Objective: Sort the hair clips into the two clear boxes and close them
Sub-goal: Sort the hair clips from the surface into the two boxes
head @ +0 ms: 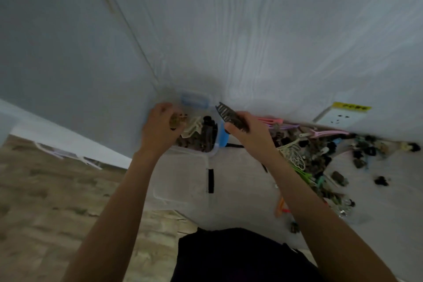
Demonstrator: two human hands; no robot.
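Note:
A clear box [214, 152] with blue latches stands against the wall, partly filled with cream, brown and black hair clips. My left hand [160, 130] hovers over its left side, closed on a small brown clip [176, 120]. Just right of the box, my right hand [248, 135] grips a dark comb-shaped clip [229, 115] with its teeth pointing up and left. A loose pile of hair clips [320, 155] in many colours spreads over the white table to the right. A clear lid [180, 181] lies flat in front of the box.
The white table [240, 190] meets a pale wood-grain wall [251, 41]. A wall socket [336, 118] with a yellow label sits at the right. A black strip [210, 180] lies beside the lid. Wood-pattern floor [45, 201] shows at the left, dark clothing at the bottom.

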